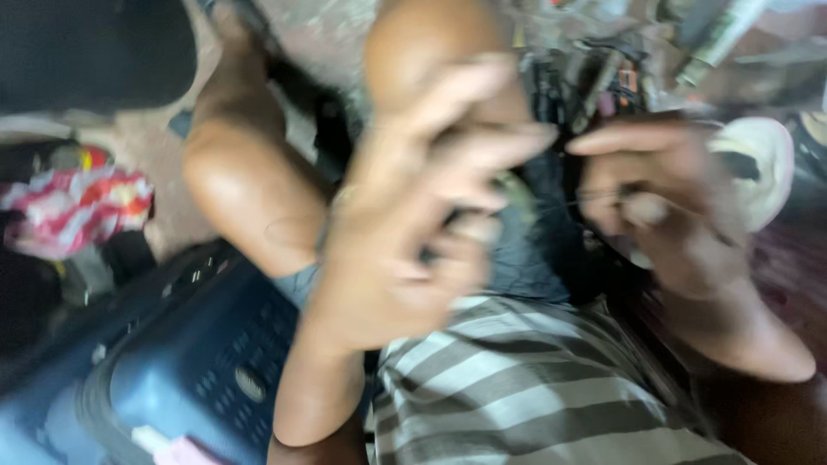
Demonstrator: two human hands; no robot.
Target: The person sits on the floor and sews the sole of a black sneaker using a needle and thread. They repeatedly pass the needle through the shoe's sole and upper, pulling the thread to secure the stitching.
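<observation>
A blue perforated plastic case is lying at seven o'clock beside the person's knee. At centre, the left hand is curling closed, seemingly pinching one end of a fine thread, though blur is hiding the grip. At three o'clock, the right hand is pinching the other end, drawing it taut. Judging by this, threading is underway; steadier fingers are needed next.

A thin, pale wire ran almost level between the left hand and the right hand, both raised above the lap. It looked taut and hair-fine. Motion blur hid most of it; it may have been a thread, and its ends vanished among the curled fingers.
</observation>
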